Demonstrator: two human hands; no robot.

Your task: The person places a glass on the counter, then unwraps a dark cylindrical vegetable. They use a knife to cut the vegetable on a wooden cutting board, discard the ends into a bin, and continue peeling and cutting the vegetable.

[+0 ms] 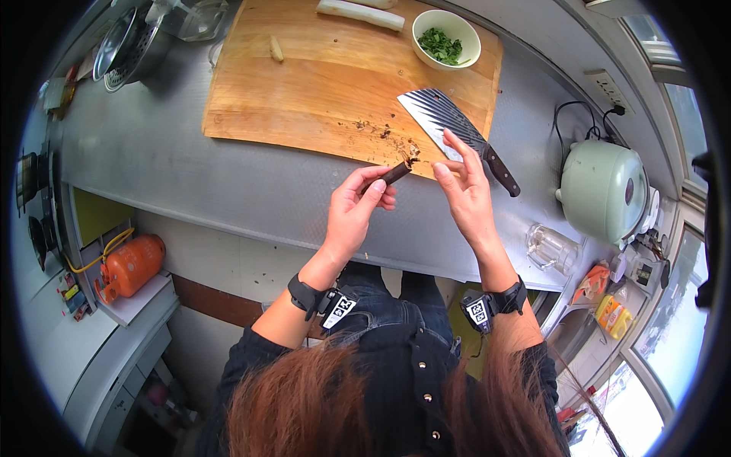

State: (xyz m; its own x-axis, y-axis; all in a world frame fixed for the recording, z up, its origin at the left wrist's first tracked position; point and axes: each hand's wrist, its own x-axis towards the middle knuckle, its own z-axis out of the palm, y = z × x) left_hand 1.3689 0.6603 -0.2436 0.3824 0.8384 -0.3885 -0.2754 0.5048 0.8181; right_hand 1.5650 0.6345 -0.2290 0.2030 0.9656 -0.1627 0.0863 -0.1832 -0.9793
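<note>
My left hand grips a short dark brown stick-like piece, its frayed, flaky end pointing up and right over the near edge of the wooden cutting board. Just right of that end, my right hand is raised with its fingers apart, holding nothing. Behind it a cleaver lies on the board, its dark handle reaching past the board's right edge. Dark and pale crumbs are scattered on the board. Farther back are a knob of ginger, a peeled white stalk and a bowl of chopped greens.
On the metal counter, a pale green rice cooker and a glass mug stand or lie at right. Metal strainers are at back left. An orange gas cylinder lies low at left. A wall socket holds a plug.
</note>
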